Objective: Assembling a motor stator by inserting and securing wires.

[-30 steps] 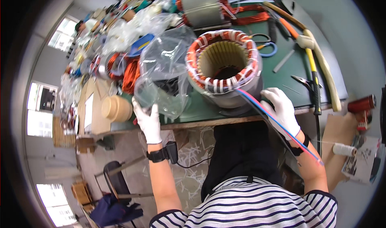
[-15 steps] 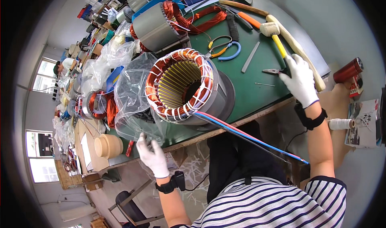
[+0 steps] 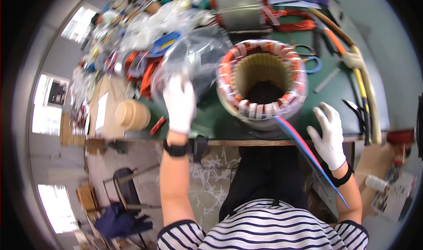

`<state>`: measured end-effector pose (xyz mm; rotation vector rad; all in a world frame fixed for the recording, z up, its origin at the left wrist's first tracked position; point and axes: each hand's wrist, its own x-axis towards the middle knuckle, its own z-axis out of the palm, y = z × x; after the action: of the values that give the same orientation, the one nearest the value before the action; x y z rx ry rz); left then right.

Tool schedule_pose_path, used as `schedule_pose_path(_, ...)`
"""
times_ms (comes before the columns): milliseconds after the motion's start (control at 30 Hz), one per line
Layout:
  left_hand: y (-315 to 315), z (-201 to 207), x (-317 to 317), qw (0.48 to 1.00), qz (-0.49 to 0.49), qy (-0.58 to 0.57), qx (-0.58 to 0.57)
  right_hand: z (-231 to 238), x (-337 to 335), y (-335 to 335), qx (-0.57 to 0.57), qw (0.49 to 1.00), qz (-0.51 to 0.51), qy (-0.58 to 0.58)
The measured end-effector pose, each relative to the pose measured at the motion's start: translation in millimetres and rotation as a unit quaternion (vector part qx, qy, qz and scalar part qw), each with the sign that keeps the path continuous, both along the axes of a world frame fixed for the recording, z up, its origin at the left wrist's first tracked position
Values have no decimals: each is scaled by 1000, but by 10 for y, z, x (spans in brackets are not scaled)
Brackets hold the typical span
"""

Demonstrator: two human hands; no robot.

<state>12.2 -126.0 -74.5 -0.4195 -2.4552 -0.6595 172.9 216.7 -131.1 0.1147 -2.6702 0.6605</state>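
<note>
Where the bench (image 3: 207,122) runs toward nine o'clock of the motor core (image 3: 260,71), a tan tub (image 3: 132,115) and a small red tool (image 3: 157,125) sit near the front edge, probably parked there for easy reach. Next comes the left hand (image 3: 180,100), at about nine o'clock of the core, reaching over the clear plastic bag (image 3: 194,51); blur hides its fingertips, so I cannot tell whether it grips the plastic. A second core (image 3: 240,7) lies on its side beyond, near twelve o'clock. The first one stands upright close to the person, which seems to keep it steady and its laced copper ring accessible from above. Its wires (image 3: 304,146) leave at five o'clock and hang past the edge, likely because they are long. Scissors (image 3: 313,65) lie at two o'clock. Toward four, the right hand (image 3: 328,137) is loose, fingers spread, apparently holding nothing. Pliers (image 3: 352,106) lie beyond it, and the hammer (image 3: 352,61) sits between two and three, presumably leaving working space around the core.
</note>
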Motion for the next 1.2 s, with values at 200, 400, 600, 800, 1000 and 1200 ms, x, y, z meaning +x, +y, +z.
schedule_pose_path(200,-318,732,-917,986,-13,14,166,-262,-25,-80,66,997,-16,44)
schedule_pose_path(400,-270,538,-607,976,-109,-61,179,-357,-58,-84,71,996,-17,47)
schedule_pose_path(600,18,-31,613,955,-182,-170,-161,-540,-26,45,120,992,-19,30)
schedule_pose_path(800,-454,374,596,994,-27,96,-33,-568,64,49,57,994,-83,-45)
schedule_pose_path(1000,-657,-370,216,981,51,-142,-122,-586,39,6,129,990,-52,4)
schedule_pose_path(1200,-935,36,202,993,-11,-57,-98,-495,60,-30,125,989,-78,-33)
